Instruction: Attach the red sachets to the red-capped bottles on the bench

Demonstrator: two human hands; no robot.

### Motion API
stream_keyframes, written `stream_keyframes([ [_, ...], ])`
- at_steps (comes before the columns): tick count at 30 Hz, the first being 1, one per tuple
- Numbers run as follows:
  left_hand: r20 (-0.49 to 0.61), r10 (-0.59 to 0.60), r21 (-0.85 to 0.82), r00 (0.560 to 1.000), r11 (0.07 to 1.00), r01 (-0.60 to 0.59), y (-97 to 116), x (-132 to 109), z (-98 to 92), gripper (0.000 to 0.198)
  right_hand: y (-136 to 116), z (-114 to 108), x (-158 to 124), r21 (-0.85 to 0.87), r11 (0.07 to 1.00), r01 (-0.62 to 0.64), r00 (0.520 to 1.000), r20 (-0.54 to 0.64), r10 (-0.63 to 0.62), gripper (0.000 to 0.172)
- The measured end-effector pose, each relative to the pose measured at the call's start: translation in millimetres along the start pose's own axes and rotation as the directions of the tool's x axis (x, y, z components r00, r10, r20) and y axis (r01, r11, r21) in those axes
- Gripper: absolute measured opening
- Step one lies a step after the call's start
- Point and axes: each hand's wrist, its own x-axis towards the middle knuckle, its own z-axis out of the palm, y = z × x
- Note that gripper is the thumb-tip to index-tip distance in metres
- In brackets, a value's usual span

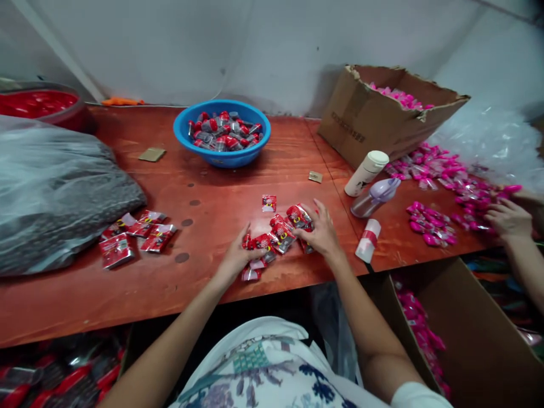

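My left grip [237,256] pinches red sachets [280,233]; my right grip [323,231] lies spread over them.
A careless sweep could push some off the worktop [212,192].

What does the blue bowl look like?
The bowl is round, bright blue and looks like plastic. It stands upright on the red-brown table, near the wall. Small red-and-clear packets fill it in a heap. Nothing else touches it.
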Motion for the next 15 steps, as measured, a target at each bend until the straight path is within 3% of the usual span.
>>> stream_keyframes([
  [3, 0.084, -0.024, 0.093, 0.996, 0.995, 0.016, 3, 16, 16.8, 0.115, 18, 6, 21, -0.039, 0.999, 0.022, 0.968, 0.25, -0.012, 0.083],
  [5, 0.196, -0.103, 0.158, 0.975, 0.985, 0.072, 5, 24, 27.1, 0.116, 20, 13, 24, -0.028, 0.997, 0.077, 0.936, 0.347, -0.063, 0.083],
  [7, 0.305, -0.129, 0.193, 0.944, 0.979, 0.072, 6, 29, 36.7, 0.115, 21, 14, 20, -0.023, 0.993, 0.118, 0.928, 0.358, -0.102, 0.081],
  [10, 0.326, -0.174, 0.272, 0.929, 0.959, 0.084, 1, 29, 50.9, 0.112, 26, 6, 3, -0.039, 0.994, 0.101, 0.945, 0.316, -0.083, 0.08],
  [15, 0.375, -0.161, 0.262, 0.913, 0.963, 0.063, -27, -6, 77.9, 0.11, 43, -21, -50, -0.051, 0.992, 0.111, 0.966, 0.242, -0.096, 0.076],
])
